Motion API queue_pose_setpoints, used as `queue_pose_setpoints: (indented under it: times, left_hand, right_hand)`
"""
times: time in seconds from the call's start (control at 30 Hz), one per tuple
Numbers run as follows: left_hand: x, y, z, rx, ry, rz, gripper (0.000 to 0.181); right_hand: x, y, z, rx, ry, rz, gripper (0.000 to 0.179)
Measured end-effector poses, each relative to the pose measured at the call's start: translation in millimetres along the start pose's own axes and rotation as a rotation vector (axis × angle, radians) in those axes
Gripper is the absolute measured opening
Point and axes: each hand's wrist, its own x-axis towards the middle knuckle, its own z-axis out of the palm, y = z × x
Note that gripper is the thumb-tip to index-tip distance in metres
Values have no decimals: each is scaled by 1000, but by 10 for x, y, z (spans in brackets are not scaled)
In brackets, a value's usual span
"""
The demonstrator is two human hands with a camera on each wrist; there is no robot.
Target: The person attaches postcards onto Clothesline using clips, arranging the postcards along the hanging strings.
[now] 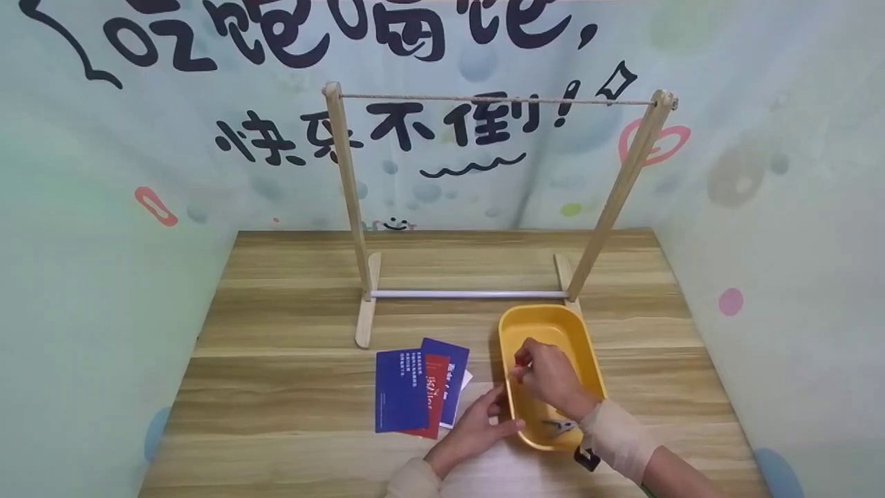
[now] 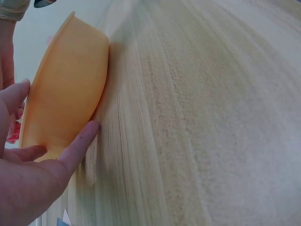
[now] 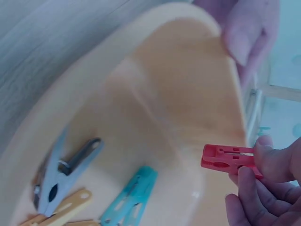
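Between thumb and fingers, my right hand [image 1: 550, 373] pinches a red clothespin [image 3: 228, 157] over the yellow basin [image 1: 510, 325]. My left hand [image 1: 480, 423] rests against the basin's outer wall, its fingers spread along the side in the left wrist view. On the basin floor, the right wrist view shows a teal clothespin [image 3: 131, 195], a grey clothespin [image 3: 56, 181] and a yellow clothespin [image 3: 70, 207]. The grey one also shows under my right wrist in the head view.
A wooden stand [image 1: 352, 194] with a cord [image 1: 498, 99] stretched across its top stands at the back. Left of the basin, a blue card [image 1: 401, 398], a red card [image 1: 433, 415] and another blue card [image 1: 453, 387] overlap on the wooden table [image 1: 276, 387]. Walls enclose the table.
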Motion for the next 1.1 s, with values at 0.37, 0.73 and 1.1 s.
queue_pose_setpoints:
  times: [0.37, 0.73, 1.1]
  left_hand:
    - [-15, 14, -11, -11, -16, -21, 69]
    - [-47, -2, -33, -18, 14, -29, 65]
    - [-60, -26, -90, -50, -3, -44, 65]
  right_hand:
    - [49, -213, -345, 268, 127, -36, 13]
    - [90, -389, -485, 347, 175, -48, 8]
    - [195, -580, -593, 747, 238, 22, 4]
